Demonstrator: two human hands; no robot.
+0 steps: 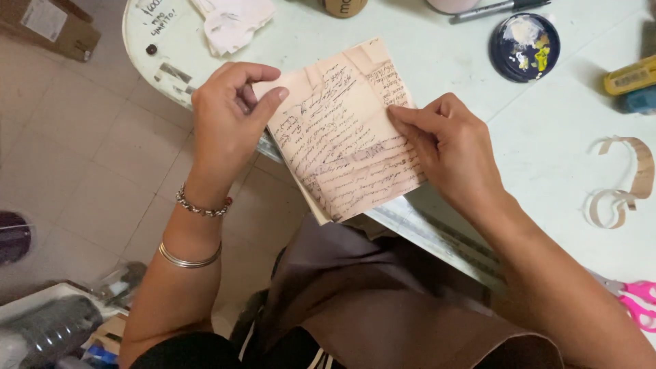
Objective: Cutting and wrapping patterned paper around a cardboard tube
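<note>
I hold a beige sheet of paper [345, 133] covered in old-style handwriting, over the near edge of a pale round table [437, 55]. My left hand [229, 116] pinches the sheet's upper left corner between thumb and fingers. My right hand [447, 147] grips the right edge, thumb on top. The sheet looks like more than one layer, with an edge showing underneath at the lower left. My left wrist wears two bracelets.
On the table lie curled paper strips [618, 184], pink-handled scissors [632, 301], a dark round lid with paint smears [524, 46], a marker [495, 8], a crumpled white cloth [232, 24] and a yellow object [629, 76]. Cardboard box [48, 26] and clutter sit on the tiled floor.
</note>
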